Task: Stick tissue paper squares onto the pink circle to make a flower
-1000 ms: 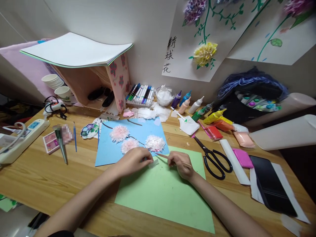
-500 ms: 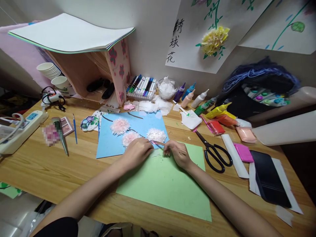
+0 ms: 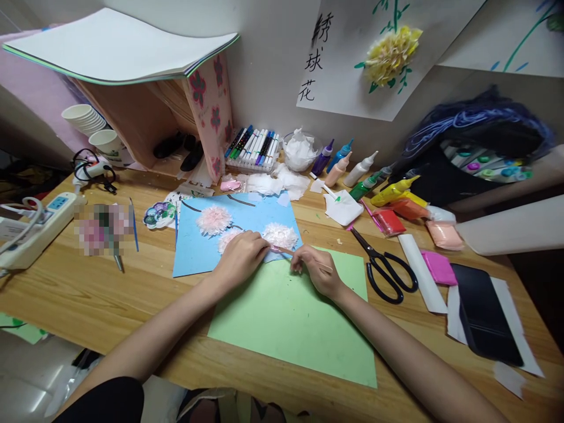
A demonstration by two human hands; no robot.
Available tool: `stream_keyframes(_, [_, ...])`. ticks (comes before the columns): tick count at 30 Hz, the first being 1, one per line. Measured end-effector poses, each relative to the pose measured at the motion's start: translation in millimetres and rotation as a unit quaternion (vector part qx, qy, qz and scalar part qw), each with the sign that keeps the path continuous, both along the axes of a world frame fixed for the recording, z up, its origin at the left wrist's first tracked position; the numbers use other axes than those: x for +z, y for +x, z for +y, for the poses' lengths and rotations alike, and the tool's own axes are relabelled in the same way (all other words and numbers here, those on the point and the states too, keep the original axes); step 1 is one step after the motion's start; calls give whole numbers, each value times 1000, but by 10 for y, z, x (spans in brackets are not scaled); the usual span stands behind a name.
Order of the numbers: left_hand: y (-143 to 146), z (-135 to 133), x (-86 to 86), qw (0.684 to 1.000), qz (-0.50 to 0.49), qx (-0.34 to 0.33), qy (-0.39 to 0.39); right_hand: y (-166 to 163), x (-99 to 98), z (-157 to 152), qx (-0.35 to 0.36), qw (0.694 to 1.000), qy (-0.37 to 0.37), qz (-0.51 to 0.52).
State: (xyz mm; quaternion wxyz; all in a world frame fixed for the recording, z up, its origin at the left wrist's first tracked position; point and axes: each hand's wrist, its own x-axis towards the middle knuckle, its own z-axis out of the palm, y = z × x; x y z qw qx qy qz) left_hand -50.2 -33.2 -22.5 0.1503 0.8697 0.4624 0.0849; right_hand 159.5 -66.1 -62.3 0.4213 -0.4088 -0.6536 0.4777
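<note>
My right hand pinches a slim, pinkish-brown, brush-like stick like a pen. The stick's far end points left, to the lower edge of a white ruffled paper flower. My left hand rests with fingers curled and pressed together beside that flower; what they hold, if anything, is hidden. It partly covers a pale pink flower. Another pink flower sits farther up on the blue sheet, near dark drawn branches. Under my wrists lies a green sheet dotted with small specks.
Black-handled scissors lie right of the green sheet, beside a white strip and a phone. Paint bottles, markers and a bowl of tissue stand behind. A power strip is at left.
The view has tipped down slightly, so the table appears higher. Both hands stay nearly in place; the stick has shifted slightly and its handle end shows more clearly past my right fingers.
</note>
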Motion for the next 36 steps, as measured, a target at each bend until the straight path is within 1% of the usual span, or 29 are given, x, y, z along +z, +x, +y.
stream_keyframes(3, [9, 13, 1, 1000, -5, 4, 6, 4, 19, -14, 4, 999, 42, -27])
stream_keyframes(5, [17, 21, -8, 1000, -6, 5, 11, 15, 21, -27, 2, 994, 100, -47])
stream_keyframes(7, [22, 27, -19, 1000, -4, 6, 17, 26, 13, -40, 9, 983, 171, -59])
stream_keyframes(9, [22, 34, -26, 1000, -2, 5, 23, 29, 2, -45, 34, 969, 233, -71])
stream_keyframes(11, [21, 44, -27, 1000, 3, 5, 28, 17, -6, -41, 62, 956, 270, -99])
stream_keyframes(13, [22, 55, -24, 999, 10, 4, 33, -6, -7, -31, 70, 946, 286, -137])
stream_keyframes(18, [43, 66, -11, 999, 24, -2, 45, -65, 1, -10, 59, 933, 299, -194])
stream_keyframes(22, [41, 97, 23, 999, 18, 1, 35, -81, 3, -6, 54, 933, 287, -210])
stream_keyframes(24, [25, 162, 56, 999, 8, 13, 33, -82, 3, -5, 53, 935, 282, -209])
stream_keyframes(27, [1, 329, 117, 999, 8, 38, 36, -80, 1, -4, 50, 936, 279, -209])
stream_keyframes(29, [-1, 452, 155, 999, 27, 33, 22, -82, -3, -2, 45, 937, 278, -207])
stream_keyframes(31, [11, 550, 190, 997, 74, 20, -3, -93, -8, 2, 37, 941, 268, -204])
stream_keyframes(34, [44, 626, 228, 988, 148, 8, -33, -136, -6, 13, 17, 953, 232, -193])
stream_keyframes(36, [59, 646, 243, 986, 161, 2, -44, -192, 14, 23, -6, 963, 200, -180])
